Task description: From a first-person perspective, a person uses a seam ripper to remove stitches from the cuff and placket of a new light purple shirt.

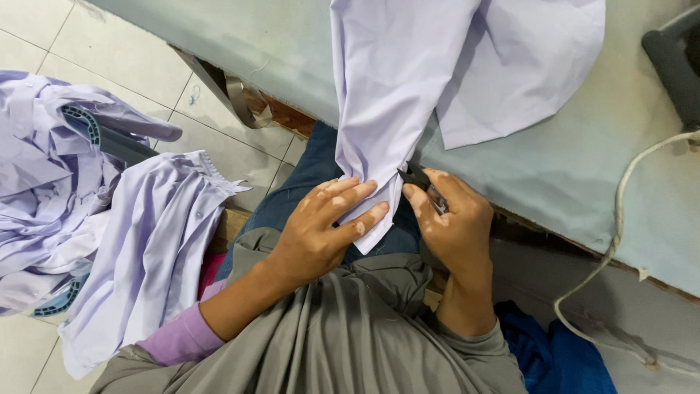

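A seated person trims at the lower edge of a lavender shirt sleeve point(386, 109) that hangs off the padded desk point(554, 175) onto the lap. The left hand point(324, 230) lies half spread, fingers flat, pinning the cuff corner; the right hand point(456, 226) is curled tight around small dark snips point(415, 177), the blades touching the fabric edge. Done well, this step seems to need the cloth held taut and the blade tips kept just at the seam. A heap of similar shirts point(109, 219) rests beside the person's left.
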